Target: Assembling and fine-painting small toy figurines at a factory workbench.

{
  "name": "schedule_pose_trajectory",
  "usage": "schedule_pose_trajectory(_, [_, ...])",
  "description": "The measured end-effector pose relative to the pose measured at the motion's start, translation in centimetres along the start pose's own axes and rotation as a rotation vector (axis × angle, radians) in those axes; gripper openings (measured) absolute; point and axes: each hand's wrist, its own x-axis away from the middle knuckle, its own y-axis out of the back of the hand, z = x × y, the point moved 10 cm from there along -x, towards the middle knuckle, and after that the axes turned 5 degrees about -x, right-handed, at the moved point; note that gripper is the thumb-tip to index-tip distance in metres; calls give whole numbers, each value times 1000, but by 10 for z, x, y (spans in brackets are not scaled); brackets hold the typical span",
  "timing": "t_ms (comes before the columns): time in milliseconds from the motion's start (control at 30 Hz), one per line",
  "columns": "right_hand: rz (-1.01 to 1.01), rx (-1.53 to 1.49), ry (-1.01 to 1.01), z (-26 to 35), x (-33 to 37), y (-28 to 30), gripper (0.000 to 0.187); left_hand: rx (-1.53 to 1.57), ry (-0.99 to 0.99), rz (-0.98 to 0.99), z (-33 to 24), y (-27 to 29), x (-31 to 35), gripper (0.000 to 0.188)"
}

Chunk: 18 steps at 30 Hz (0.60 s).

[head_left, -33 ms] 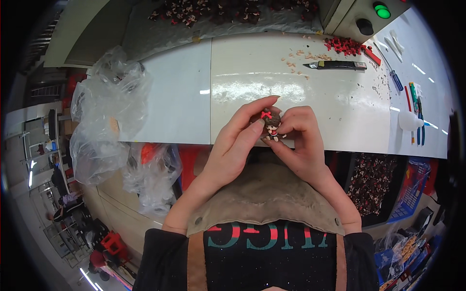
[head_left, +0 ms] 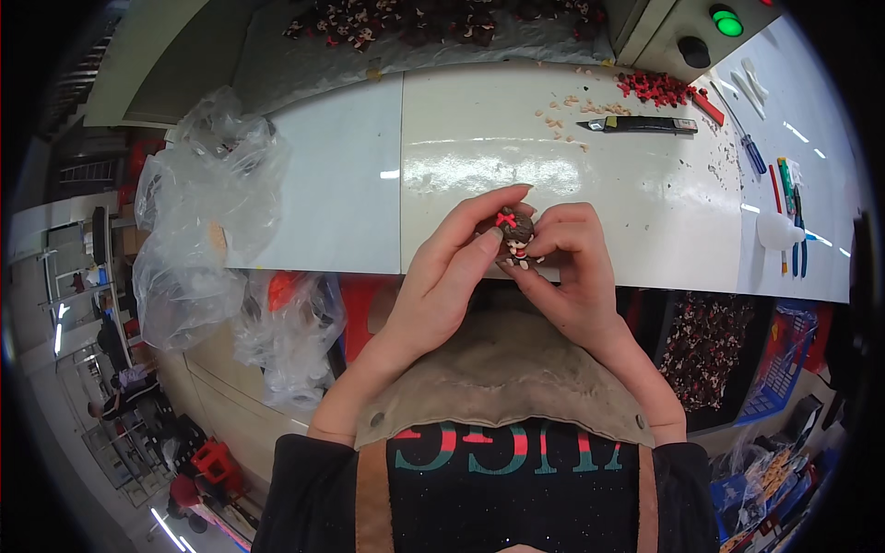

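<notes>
Between both my hands, above the near edge of the white worktable, is a small doll figurine [head_left: 519, 228] with brown hair, a red bow and a red-and-dark outfit. My left hand [head_left: 454, 247] closes on its head from the left, with the thumb beside the bow. From the right, my right hand [head_left: 576, 263] pinches the figurine's body and base, thumb below and curled fingers at its side. The figurine is upright, its face turned toward me. Parts of its sides are hidden by my fingers.
Beyond my hands lie a utility knife [head_left: 641, 124], a pile of small red pieces [head_left: 653, 88] and beige bits [head_left: 555, 121]. Screwdriver [head_left: 754, 154] and pliers [head_left: 798, 235] lie right. Plastic bags [head_left: 207, 203] hang left. More figurines [head_left: 359, 28] fill the machine's bed; a blue crate [head_left: 779, 364] stands lower right.
</notes>
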Motion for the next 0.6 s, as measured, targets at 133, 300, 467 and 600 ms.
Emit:
schedule_pose_trajectory(133, [13, 85, 37, -1, 2, -9, 37, -55, -7, 18, -2, 7, 4, 36])
schedule_pose_trajectory(300, [40, 221, 97, 4, -1, -17, 36, -86, 11, -6, 6, 17, 7, 34])
schedule_pose_trajectory(467, [45, 209, 77, 0, 0, -20, 35, -2, 22, -4, 11, 20, 8, 33])
schedule_pose_trajectory(600, [64, 221, 77, 0, 1, -23, 33, 47, 4, -25, 15, 25, 9, 32])
